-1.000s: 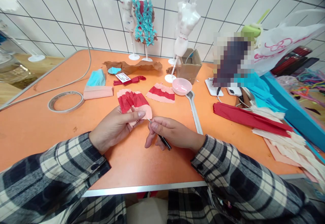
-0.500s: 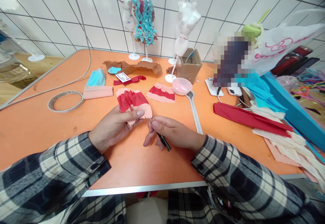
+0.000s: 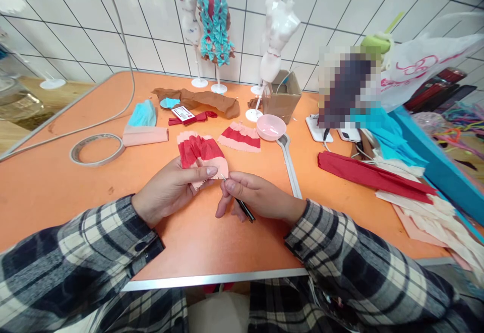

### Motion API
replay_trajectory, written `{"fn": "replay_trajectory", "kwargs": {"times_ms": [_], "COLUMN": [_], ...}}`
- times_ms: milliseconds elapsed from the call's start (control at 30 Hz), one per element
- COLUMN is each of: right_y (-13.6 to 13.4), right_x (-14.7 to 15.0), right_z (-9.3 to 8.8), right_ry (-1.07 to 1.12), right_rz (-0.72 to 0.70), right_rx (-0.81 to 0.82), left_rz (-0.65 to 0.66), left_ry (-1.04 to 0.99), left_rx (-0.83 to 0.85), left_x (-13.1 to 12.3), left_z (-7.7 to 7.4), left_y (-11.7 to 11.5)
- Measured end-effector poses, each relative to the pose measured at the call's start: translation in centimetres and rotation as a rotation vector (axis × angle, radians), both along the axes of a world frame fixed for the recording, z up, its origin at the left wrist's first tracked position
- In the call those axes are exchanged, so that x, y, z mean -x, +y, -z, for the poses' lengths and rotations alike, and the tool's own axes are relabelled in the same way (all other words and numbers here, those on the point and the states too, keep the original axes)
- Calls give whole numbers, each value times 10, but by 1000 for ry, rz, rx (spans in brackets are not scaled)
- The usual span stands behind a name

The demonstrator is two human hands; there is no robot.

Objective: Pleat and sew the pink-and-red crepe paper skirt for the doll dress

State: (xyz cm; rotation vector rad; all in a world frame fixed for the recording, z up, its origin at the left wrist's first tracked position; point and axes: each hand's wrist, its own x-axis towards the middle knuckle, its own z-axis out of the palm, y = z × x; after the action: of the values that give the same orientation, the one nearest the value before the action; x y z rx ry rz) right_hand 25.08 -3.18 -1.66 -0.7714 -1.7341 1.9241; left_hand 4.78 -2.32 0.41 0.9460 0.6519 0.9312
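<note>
My left hand point(image 3: 172, 189) pinches a gathered strip of crepe paper point(image 3: 202, 149), pink with a red band across it. The thumb lies over its pink lower part, and that lower edge is notched into a fringe. My right hand point(image 3: 251, 192) is closed on a slim black tool point(image 3: 245, 210) with a thin metal tip, held like a pen. The tip touches the paper's lower right edge, near my left thumb. Whether the tip has one point or two is too small to tell. Just beyond lies a second pink-and-red strip point(image 3: 241, 137), fringed along its edge.
Behind stand a pink bowl point(image 3: 271, 127), a grey spoon-shaped tool point(image 3: 290, 164), a cardboard box point(image 3: 283, 96) and small dress forms point(image 3: 217, 28). A tape roll point(image 3: 97, 150) lies left. Red folded paper point(image 3: 374, 177) and phones point(image 3: 318, 128) are right.
The crepe paper has shifted slightly right and its lower right edge has turned a little at the tool's tip. Both hands keep their grips.
</note>
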Motion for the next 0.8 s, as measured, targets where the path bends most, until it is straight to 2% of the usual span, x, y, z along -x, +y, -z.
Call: {"fn": "replay_trajectory", "kwargs": {"times_ms": [300, 800], "right_y": [0, 0], "right_x": [0, 0], "right_z": [-1, -5], "right_ry": [-5, -45], "right_rz": [-9, -50], "right_rx": [-7, -11], "left_rz": [-15, -123], "left_ry": [50, 126], "left_rx": [30, 63], "left_x": [4, 5], "left_z": [8, 5], "left_y": [1, 2]}}
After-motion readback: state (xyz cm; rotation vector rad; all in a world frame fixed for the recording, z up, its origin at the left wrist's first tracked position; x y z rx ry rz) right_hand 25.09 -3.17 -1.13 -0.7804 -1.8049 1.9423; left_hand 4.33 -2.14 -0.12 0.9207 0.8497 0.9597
